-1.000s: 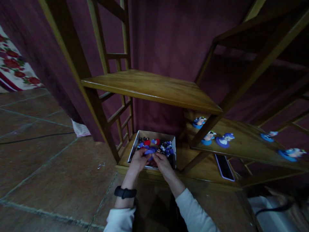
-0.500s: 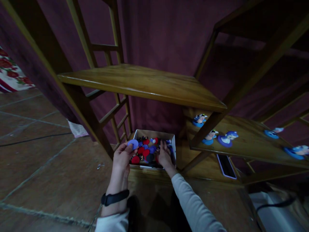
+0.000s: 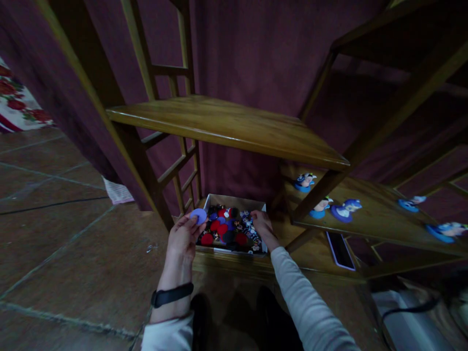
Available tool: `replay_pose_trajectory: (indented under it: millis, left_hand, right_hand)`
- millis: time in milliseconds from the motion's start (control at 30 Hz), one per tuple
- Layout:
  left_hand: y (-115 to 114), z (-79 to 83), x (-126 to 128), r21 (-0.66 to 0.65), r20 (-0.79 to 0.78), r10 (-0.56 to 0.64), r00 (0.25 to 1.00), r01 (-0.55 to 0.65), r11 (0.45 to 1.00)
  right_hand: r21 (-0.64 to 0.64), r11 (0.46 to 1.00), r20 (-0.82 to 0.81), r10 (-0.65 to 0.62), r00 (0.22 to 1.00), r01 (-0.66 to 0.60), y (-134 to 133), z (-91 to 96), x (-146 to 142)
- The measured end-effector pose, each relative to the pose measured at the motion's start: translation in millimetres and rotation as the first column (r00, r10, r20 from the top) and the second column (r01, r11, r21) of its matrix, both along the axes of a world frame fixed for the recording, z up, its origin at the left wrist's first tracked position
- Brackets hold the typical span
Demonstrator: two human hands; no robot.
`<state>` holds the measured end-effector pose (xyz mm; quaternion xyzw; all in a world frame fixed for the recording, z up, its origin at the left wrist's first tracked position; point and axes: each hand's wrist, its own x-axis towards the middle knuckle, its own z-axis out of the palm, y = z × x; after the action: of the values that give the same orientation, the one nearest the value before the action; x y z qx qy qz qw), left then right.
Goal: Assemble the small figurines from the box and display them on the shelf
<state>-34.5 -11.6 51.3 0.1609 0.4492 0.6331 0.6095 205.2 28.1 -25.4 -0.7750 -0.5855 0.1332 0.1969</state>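
Note:
Between the thumb and fingers of my left hand (image 3: 182, 239) is a flat purple disc (image 3: 198, 216), held over the left edge of a shallow cardboard box (image 3: 237, 201). Inside that box lie many loose pieces: red discs (image 3: 206, 239), black and purple ones, and small dark-and-white printed pieces (image 3: 248, 222) on the right side. My right hand (image 3: 263, 225) is at the box's right end, its fingers bent together over the printed pieces. Whatever its fingertips pinch is hidden or too small to name.
A wooden shelf board (image 3: 226, 126) overhangs the box. To the right, several small figurines on round bases, one purple (image 3: 345, 210), stand on a lower shelf. A phone (image 3: 340, 250) lies below them. At left, a cable (image 3: 54, 204) crosses the tiled floor.
My right hand has moved right across the box, and its fingers have bent, uncovering the printed pieces. My left hand still holds the purple disc, turned flatter toward me. The view has shifted slightly.

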Motion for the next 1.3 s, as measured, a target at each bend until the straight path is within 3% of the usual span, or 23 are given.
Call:
replay_pose_trajectory:
  millis: [133, 233, 333, 400, 433, 467, 533, 600, 633, 667, 733, 833, 1000, 1067, 1200, 1300]
  left_hand:
    - [0.8, 0.9, 0.9, -0.006, 0.018, -0.009, 1.0, 0.009, 1.0]
    - [0.5, 2.2, 2.4, -0.005, 0.035, -0.02, 0.999, 0.02, 1.0]
    - [0.7, 2.8, 4.2, -0.02, 0.053, -0.02, 0.998, 0.021, 1.0]
    - [1.2, 2.0, 6.9, -0.028, 0.062, -0.036, 0.997, 0.037, 0.999]
    - [1.3, 1.2, 9.1, -0.027, 0.062, -0.05, 0.997, 0.052, 0.998]
    - [1.3, 0.2, 12.1, -0.025, 0.06, -0.07, 0.996, 0.072, 0.997]
    - [0.3, -2.3, 20.7, -0.028, 0.059, -0.126, 0.99, 0.128, 0.991]
    - [-2.3, -5.7, 32.4, -0.051, 0.071, -0.181, 0.981, 0.184, 0.982]
    - [-4.2, -7.6, 39.0, -0.064, 0.084, -0.207, 0.975, 0.213, 0.975]
    - [-6.4, -9.7, 45.9, -0.073, 0.097, -0.23, 0.968, 0.238, 0.969]
    - [-11.4, -13.8, 59.0, -0.073, 0.116, -0.275, 0.954, 0.284, 0.956]
    - [-18.8, -17.5, 74.1, -0.052, 0.135, -0.344, 0.929, 0.353, 0.934]
    - [-24.7, -17.2, 83.4, -0.032, 0.19, -0.394, 0.899, 0.407, 0.913]
    - [-24.4, -17.7, 83.6, -0.033, 0.198, -0.397, 0.896, 0.411, 0.911]
    - [-23.0, -19.3, 81.8, -0.024, 0.174, -0.39, 0.904, 0.4, 0.916]
    - [-23.2, -18.7, 80.7, -0.027, 0.159, -0.399, 0.903, 0.408, 0.912]
  right_hand:
    - [-0.12, 0.987, 0.216, 0.135, 0.967, -0.111, 10.2, -8.7, -12.0]
    - [-0.146, 0.981, 0.244, 0.161, 0.956, -0.128, 12.5, -16.0, -24.7]
    - [-0.058, 0.993, 0.098, 0.106, 0.989, -0.101, 7.6, -15.1, -26.9]
    - [0.047, 0.999, -0.146, 0.019, 0.989, -0.012, -1.8, -8.8, -23.6]
    - [0.09, 0.995, -0.316, -0.015, 0.949, 0.046, -8.6, -4.3, -21.5]
    - [0.115, 0.989, -0.499, -0.025, 0.866, 0.094, -16.7, 0.7, -19.5]
    - [0.119, 0.986, -0.81, 0.028, 0.586, 0.117, -35.9, 10.9, -16.7]
    - [0.109, 0.988, -0.954, 0.074, 0.291, 0.107, -55.6, 20.0, -15.8]
    - [0.101, 0.988, -0.979, 0.078, 0.189, 0.116, -64.3, 24.0, -16.0]
    - [0.094, 0.987, -0.99, 0.079, 0.117, 0.131, -71.6, 27.4, -16.5]
    - [0.09, 0.986, -0.995, 0.085, 0.044, 0.143, -81.2, 33.3, -17.9]
    - [0.13, 0.984, -0.99, 0.122, 0.068, 0.123, -84.5, 39.9, -20.6]
    - [0.237, 0.96, -0.924, 0.176, 0.34, 0.147, -79.7, 43.9, -22.7]
    - [0.264, 0.954, -0.896, 0.188, 0.403, 0.14, -78.9, 43.6, -21.2]
    - [0.296, 0.951, -0.861, 0.225, 0.457, 0.091, -79.5, 43.6, -15.9]
    - [0.318, 0.945, -0.854, 0.251, 0.455, 0.074, -79.0, 44.3, -14.9]
